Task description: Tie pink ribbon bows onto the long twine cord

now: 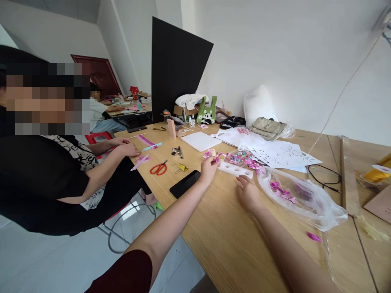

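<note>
- Head view: the left hand (209, 169) reaches across the wooden table (232, 240), its fingers pinched on a small pink paper flower (210, 154) held just above the tabletop.
- The right hand (248, 193) lies palm-down on the table, fingers loose and grasping nothing, its fingertips just beside a white tray with round holes (236, 169).
- The white tray lies between the 2 hands; a scatter of pink and green paper pieces (244, 158) sits along its far edge.
- A clear plastic bag (308, 199) with more pink pieces inside spreads out to the right of the right hand, touching the tray's end.
- 1 loose pink scrap (313, 236) lies alone near the table's front right.
- A black phone (185, 184) lies face-down just left of the left forearm; red scissors (159, 168) lie further left.
- Beyond the tray – a white pad (200, 141), cut white paper sheets (279, 154) and a pair of glasses (324, 174).
- A seated person in black (45, 183) rests both hands on the table's left edge, near pink strips (146, 141).
- A tall black board (177, 65) stands upright at the far end of the table.
</note>
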A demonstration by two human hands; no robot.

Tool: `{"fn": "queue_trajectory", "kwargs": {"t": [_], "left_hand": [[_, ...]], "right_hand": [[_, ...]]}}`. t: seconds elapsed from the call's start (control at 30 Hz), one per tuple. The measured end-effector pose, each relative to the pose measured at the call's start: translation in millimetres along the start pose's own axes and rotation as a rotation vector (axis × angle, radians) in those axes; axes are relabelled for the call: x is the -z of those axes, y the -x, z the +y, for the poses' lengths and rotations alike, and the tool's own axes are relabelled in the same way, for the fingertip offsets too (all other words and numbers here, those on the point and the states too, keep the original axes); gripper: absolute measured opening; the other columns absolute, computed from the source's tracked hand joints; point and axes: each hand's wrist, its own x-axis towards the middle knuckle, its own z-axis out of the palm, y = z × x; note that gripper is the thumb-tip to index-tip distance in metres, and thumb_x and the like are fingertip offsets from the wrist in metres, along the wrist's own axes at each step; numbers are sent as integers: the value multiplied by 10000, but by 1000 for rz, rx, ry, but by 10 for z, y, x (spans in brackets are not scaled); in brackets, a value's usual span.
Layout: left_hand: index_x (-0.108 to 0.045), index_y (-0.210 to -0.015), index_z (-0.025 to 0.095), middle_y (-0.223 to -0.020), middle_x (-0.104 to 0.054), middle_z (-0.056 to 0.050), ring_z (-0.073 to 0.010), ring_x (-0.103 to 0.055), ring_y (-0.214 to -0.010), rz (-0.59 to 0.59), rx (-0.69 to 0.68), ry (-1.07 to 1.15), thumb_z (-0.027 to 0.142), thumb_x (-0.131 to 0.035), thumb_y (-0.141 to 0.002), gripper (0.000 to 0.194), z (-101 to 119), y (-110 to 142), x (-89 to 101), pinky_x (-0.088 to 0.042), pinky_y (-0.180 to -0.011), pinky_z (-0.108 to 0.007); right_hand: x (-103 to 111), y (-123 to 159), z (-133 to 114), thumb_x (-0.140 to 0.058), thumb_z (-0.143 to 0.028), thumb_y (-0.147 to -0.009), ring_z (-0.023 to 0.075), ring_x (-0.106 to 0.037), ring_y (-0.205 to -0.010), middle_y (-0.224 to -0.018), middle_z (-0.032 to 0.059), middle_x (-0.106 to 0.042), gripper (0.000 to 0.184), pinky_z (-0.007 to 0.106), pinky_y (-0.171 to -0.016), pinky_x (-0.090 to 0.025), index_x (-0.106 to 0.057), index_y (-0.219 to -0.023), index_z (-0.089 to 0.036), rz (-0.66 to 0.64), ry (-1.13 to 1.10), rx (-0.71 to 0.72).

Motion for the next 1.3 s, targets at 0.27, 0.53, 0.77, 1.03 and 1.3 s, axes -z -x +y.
{"fn": "queue_trajectory", "kwargs": {"t": [0.27,0.53,0.77,1.03,1.3], "left_hand": [[-526,-620,160,-613,-512,28,-92,-476,-619,85,54,-129,96,-527,-668,80,-394,-294,-233,-376,-592,-191],[-536,-646,157,-637,-496,30,-88,-444,-610,105,55,-226,95,-538,-679,71,-609,-422,-345,-354,-596,-192],[-515,-606,161,-571,-461,40,-93,-410,-579,66,62,-308,121,-584,-665,100,-662,-423,-397,-317,-582,-202],[-546,-653,169,-597,-518,19,-109,-433,-576,74,54,-492,164,-555,-714,62,-737,-457,-400,-305,-577,-216],[-579,-694,171,-628,-552,13,-109,-451,-589,58,43,-560,192,-543,-736,59,-787,-486,-432,-313,-580,-212]], "right_hand": [[-130,-53,134,-391,-167,-821,248,-428,-1175,-1253,153,-503,343,368,-958,-355,-579,-1102,-110,-44,193,2],[-183,-25,173,-414,-226,-830,265,-300,-1273,-1343,168,-411,299,419,-977,-323,-581,-1050,-110,-13,218,45],[-224,-21,175,-399,-277,-851,272,-266,-1294,-1372,170,-370,370,402,-966,-336,-530,-1146,-96,-41,224,-6],[-188,-18,131,-406,-276,-851,270,-258,-1298,-1395,150,-346,382,403,-958,-343,-520,-1177,-114,-82,234,-43],[-182,-12,126,-406,-287,-849,256,-228,-1309,-1417,128,-313,399,410,-957,-334,-493,-1210,-139,-115,226,-73]]}}
